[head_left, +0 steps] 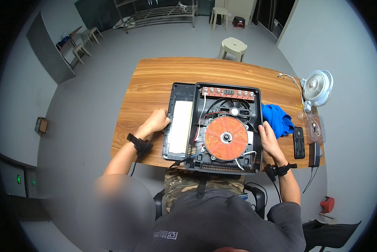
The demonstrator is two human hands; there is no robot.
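Observation:
An opened induction cooker base (188, 164) lies near the table's front edge. Its round copper coil (218, 145), black fan (245, 110) and red button circuit board (217, 90) are exposed. A black cover (182, 89) with a white rectangular sheet (180, 126) lies against its left side, partly hidden by it. My left hand (157, 120) is closed at the cover's left edge, its fingertips partly hidden. On the opposite side, my right hand (270, 138) grips the cooker's right edge, thumb up along the rim; the other fingers are mostly hidden.
Beside my right hand sit a blue cloth (276, 119), a black remote-like object (299, 143) and a clear plastic box (315, 129). A black box-shaped device (314, 154) lies at the table's right edge, near a white fan (317, 88). A stool (233, 46) stands beyond the wooden table (155, 75).

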